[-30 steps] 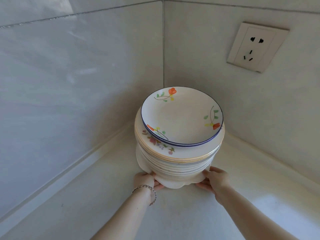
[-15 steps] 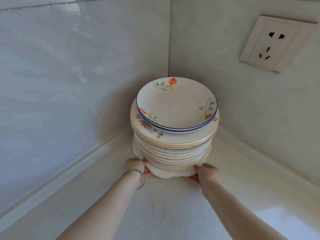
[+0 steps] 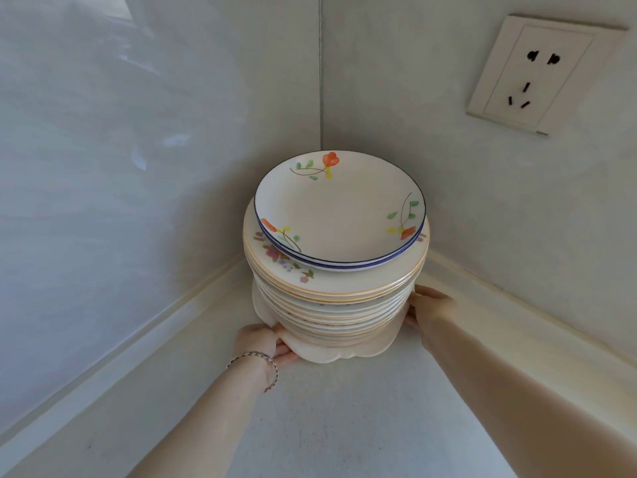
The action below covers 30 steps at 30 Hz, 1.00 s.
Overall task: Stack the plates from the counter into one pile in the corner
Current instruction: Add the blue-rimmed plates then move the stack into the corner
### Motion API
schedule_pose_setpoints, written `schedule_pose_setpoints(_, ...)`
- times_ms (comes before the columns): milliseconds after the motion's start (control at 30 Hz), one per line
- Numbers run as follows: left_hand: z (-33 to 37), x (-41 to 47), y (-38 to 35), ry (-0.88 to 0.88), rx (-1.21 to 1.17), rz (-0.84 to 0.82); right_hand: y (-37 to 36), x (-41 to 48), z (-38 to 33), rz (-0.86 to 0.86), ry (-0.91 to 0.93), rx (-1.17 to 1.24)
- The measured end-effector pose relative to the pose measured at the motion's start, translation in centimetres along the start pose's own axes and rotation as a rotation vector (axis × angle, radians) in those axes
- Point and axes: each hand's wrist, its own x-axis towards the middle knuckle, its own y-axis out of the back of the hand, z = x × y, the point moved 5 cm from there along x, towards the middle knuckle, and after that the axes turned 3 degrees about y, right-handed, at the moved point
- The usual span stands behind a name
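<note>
At about nine o'clock the glossy left wall (image 3: 103,167) runs down to a pale raised lip along the counter (image 3: 310,426). Moving right, the left hand (image 3: 262,343), with a beaded bracelet (image 3: 256,360) on its wrist, sits at roughly seven o'clock of the pile of plates (image 3: 331,305). Its fingers (image 3: 286,351) are tucked close together under the wavy edge of the bottom plate (image 3: 344,350), thumb on top of that edge, so the hand grips the rim rather than spreading flat.

The pile stands in the corner where the two walls meet, near both walls; whether it touches either cannot be told. It is made of many cream plates with thin orange-gold rims, the widest one near the top showing a small pink and purple flower print. Nested on it is a pair of shallow blue-rimmed dishes (image 3: 339,215), painted with orange flowers at twelve, four and eight o'clock. The top dish holds nothing.

At about three o'clock of the pile the right hand (image 3: 431,307) presses against the lower plates, fingers together and curled around the far side, their tips hidden. Farther right, at two o'clock high on the right wall, is a white socket (image 3: 537,74).
</note>
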Motion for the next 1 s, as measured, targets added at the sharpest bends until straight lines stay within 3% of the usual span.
schedule_pose_setpoints(133,-0.7,0.3,0.0,-0.017,-0.011,-0.013,0.1,1.4,-0.1,0.073,0.026,-0.059)
schedule_pose_setpoints(367,-0.5,0.7,0.0,0.010,-0.005,0.080,0.5,2.0,-0.6,-0.001,0.003,-0.085)
schedule_pose_setpoints(467,-0.5,0.1,-0.2,0.029,0.002,0.100,0.4,1.1,-2.0,-0.043,0.006,-0.392)
schedule_pose_setpoints(567,0.1,-1.2,-0.5,0.024,0.003,0.100,0.1,-1.0,-4.1,0.004,0.165,-0.630)
schedule_pose_setpoints(633,2.3,-2.3,0.6,-0.135,0.153,0.260,0.0,-2.7,-6.0,0.010,0.292,-0.434)
schedule_pose_setpoints(700,5.8,-4.1,1.2,-0.436,0.215,0.336,-0.3,-3.5,-7.4,-0.102,0.282,-0.128)
schedule_pose_setpoints(767,8.2,-5.4,0.4,-0.599,0.119,0.147,-1.3,-3.9,-8.1,-0.257,0.225,0.018)
schedule_pose_setpoints(867,9.0,-5.7,-2.0,-0.559,-0.010,-0.155,-3.1,-4.7,-8.1,-0.474,0.176,0.141)
schedule_pose_setpoints(1000,9.1,-5.0,-3.3,-0.625,-0.083,-0.159,-3.5,-4.4,-7.5,-0.462,0.227,0.149)
